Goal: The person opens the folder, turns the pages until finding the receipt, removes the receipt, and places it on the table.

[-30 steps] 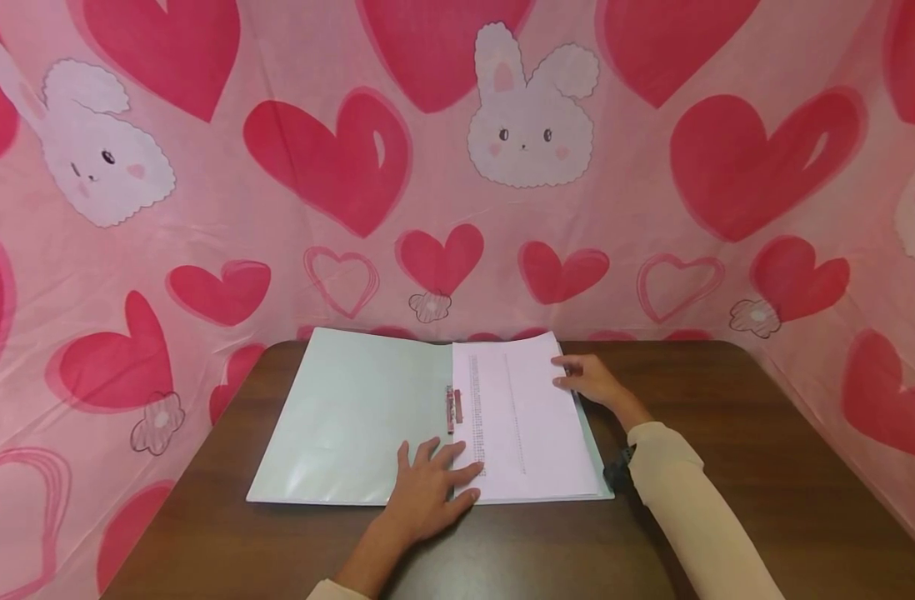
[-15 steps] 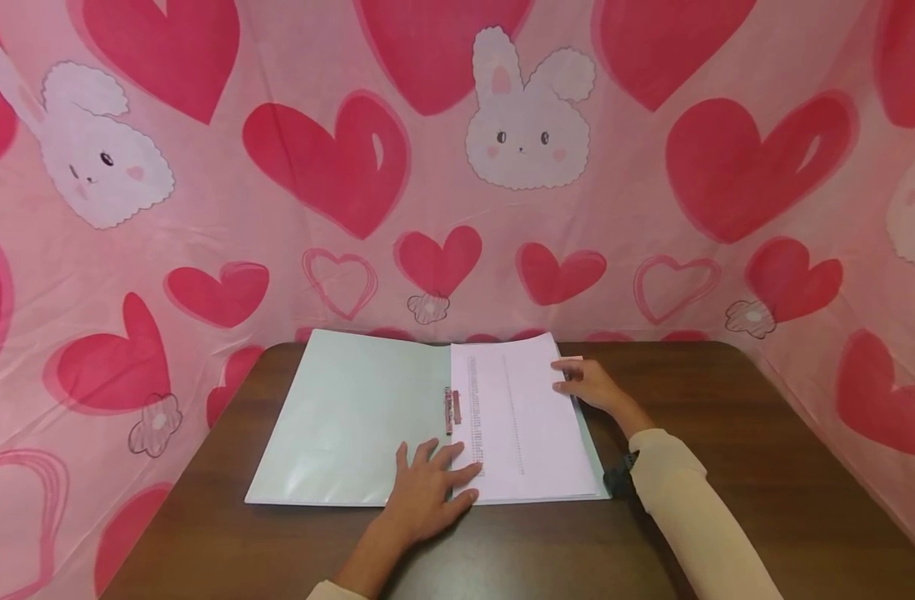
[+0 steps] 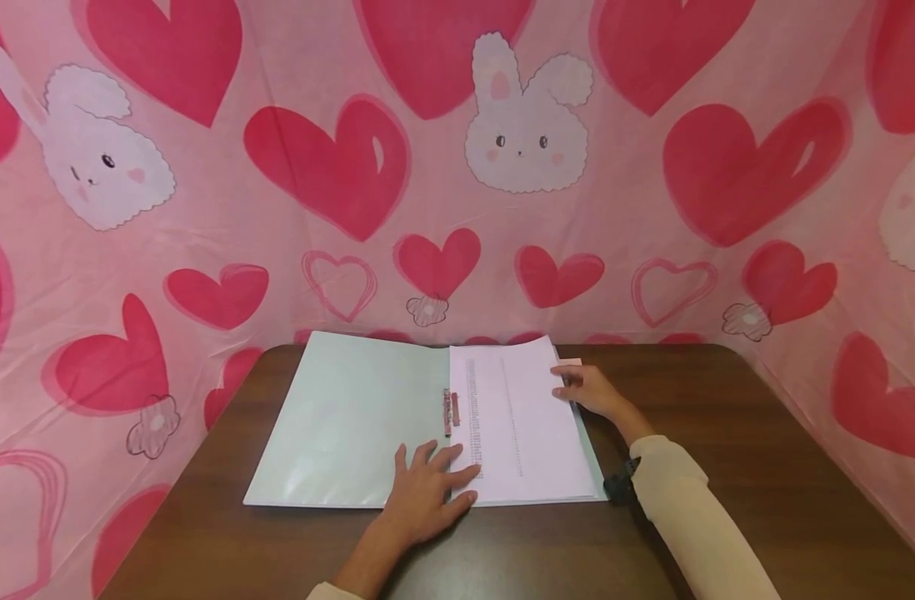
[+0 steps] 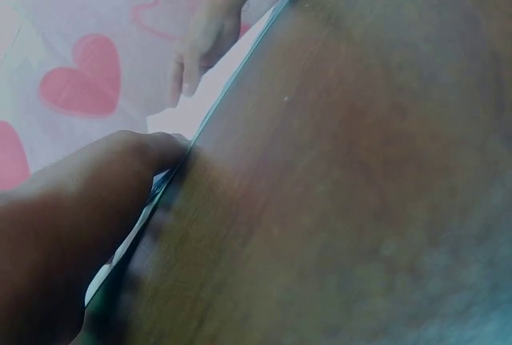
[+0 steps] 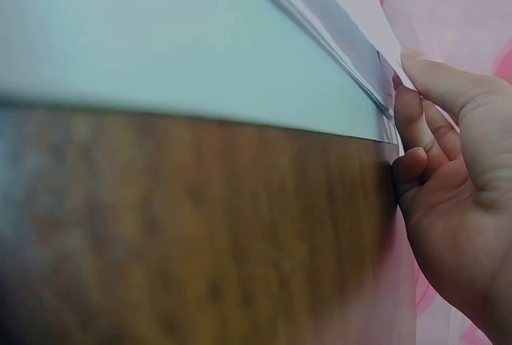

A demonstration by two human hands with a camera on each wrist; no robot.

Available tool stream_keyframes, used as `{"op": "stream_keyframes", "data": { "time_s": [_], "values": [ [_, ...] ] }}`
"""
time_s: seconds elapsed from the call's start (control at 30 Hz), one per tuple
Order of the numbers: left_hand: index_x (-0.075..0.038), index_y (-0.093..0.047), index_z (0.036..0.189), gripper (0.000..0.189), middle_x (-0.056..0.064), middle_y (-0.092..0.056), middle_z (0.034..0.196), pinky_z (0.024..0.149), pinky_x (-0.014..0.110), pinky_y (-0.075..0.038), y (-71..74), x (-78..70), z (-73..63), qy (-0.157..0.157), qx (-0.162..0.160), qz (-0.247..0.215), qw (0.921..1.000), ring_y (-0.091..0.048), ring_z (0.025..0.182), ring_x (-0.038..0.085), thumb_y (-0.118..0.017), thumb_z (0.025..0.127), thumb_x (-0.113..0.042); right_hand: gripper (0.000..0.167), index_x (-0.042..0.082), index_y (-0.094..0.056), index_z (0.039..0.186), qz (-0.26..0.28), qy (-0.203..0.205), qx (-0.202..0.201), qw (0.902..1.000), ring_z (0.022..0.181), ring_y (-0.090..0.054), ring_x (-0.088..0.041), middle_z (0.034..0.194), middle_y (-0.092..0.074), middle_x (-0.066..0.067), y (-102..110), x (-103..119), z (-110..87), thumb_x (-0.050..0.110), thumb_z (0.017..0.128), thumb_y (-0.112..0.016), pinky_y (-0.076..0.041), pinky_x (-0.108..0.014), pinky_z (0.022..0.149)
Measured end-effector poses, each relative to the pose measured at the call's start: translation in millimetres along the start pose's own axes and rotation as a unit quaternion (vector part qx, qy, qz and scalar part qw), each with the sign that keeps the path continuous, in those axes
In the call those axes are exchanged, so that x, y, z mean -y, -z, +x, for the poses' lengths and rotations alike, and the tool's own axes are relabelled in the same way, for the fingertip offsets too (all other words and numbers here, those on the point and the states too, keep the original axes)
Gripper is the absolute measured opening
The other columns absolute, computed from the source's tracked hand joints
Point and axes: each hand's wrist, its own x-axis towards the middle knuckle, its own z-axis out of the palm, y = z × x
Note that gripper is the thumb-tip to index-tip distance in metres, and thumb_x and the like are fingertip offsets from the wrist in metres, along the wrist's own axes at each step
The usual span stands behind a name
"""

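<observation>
My left hand (image 3: 426,493), fingers spread, rests across the open file folder (image 3: 337,425) on the desk (image 3: 675,383). My right hand (image 3: 594,390) pinches the printed sheet (image 3: 543,442) on its right side. I should separate sheets gently to avoid creasing.

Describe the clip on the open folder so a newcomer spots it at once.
On the brown table lies an open pale-green folder. At its middle fold, beyond the left hand, beside the papers, sits the clip: small, narrow and reddish, unlike the pale surfaces around it.
</observation>
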Motion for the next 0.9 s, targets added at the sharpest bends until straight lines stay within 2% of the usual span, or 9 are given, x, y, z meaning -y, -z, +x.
{"op": "stream_keyframes", "data": {
  "time_s": [0.1, 0.23, 0.4, 0.6, 0.9],
  "values": [
    [-0.042, -0.066, 0.133, 0.040, 0.000, -0.061, 0.146, 0.106, 0.078, -0.029, 0.4, -0.4, -0.4, -0.002, -0.002, -0.001, 1.0000, -0.050, 0.134, 0.041, -0.057, 0.096, -0.055, 0.049, -0.002, -0.059, 0.139, -0.001, -0.002, -0.003, 1.0000, 0.096, -0.061, -0.027, 0.141, -0.059, -0.028, -0.6, 0.6, -1.6, 0.016, 0.095, -0.071, -0.059, -0.026, 0.085],
    [-0.042, -0.066, 0.133, 0.040, 0.000, -0.061, 0.146, 0.106, 0.079, -0.029, 1.2, -0.8, -0.8, -0.001, -0.003, -0.006, 1.0000, -0.050, 0.134, 0.041, -0.058, 0.096, -0.054, 0.049, -0.003, -0.059, 0.139, -0.002, -0.001, -0.004, 1.0000, 0.085, -0.058, -0.022, 0.139, -0.061, -0.028, -1.2, 0.6, -3.7, 0.015, 0.094, -0.071, -0.055, -0.020, 0.076],
    [-0.042, -0.066, 0.133, 0.040, 0.001, -0.061, 0.146, 0.106, 0.080, -0.028, 1.9, -0.7, -0.8, 0.000, 0.002, -0.009, 1.0000, -0.050, 0.134, 0.041, -0.058, 0.096, -0.054, 0.049, -0.003, -0.059, 0.138, -0.011, 0.001, -0.004, 0.9999, 0.084, -0.057, -0.021, 0.140, -0.061, -0.027, -2.2, -1.8, -5.6, 0.015, 0.094, -0.071, -0.054, -0.020, 0.075],
    [-0.042, -0.066, 0.133, 0.040, 0.001, -0.061, 0.146, 0.106, 0.080, -0.028, 1.4, -0.9, -1.2, -0.002, 0.004, -0.004, 1.0000, -0.050, 0.134, 0.041, -0.057, 0.096, -0.055, 0.049, -0.004, -0.058, 0.138, 0.003, 0.000, 0.002, 1.0000, 0.076, -0.054, -0.021, 0.136, -0.061, -0.030, -2.4, -4.1, -8.1, 0.014, 0.094, -0.071, -0.053, -0.020, 0.069],
    [-0.042, -0.066, 0.133, 0.041, 0.000, -0.061, 0.146, 0.106, 0.080, -0.028, -1.3, 0.3, 0.1, -0.003, -0.001, -0.007, 1.0000, -0.050, 0.134, 0.042, -0.056, 0.096, -0.055, 0.048, -0.004, -0.060, 0.137, 0.008, 0.005, 0.001, 1.0000, 0.076, -0.051, -0.019, 0.139, -0.060, -0.029, -1.3, -1.3, -9.7, 0.013, 0.094, -0.071, -0.049, -0.019, 0.066]
  ]
}}
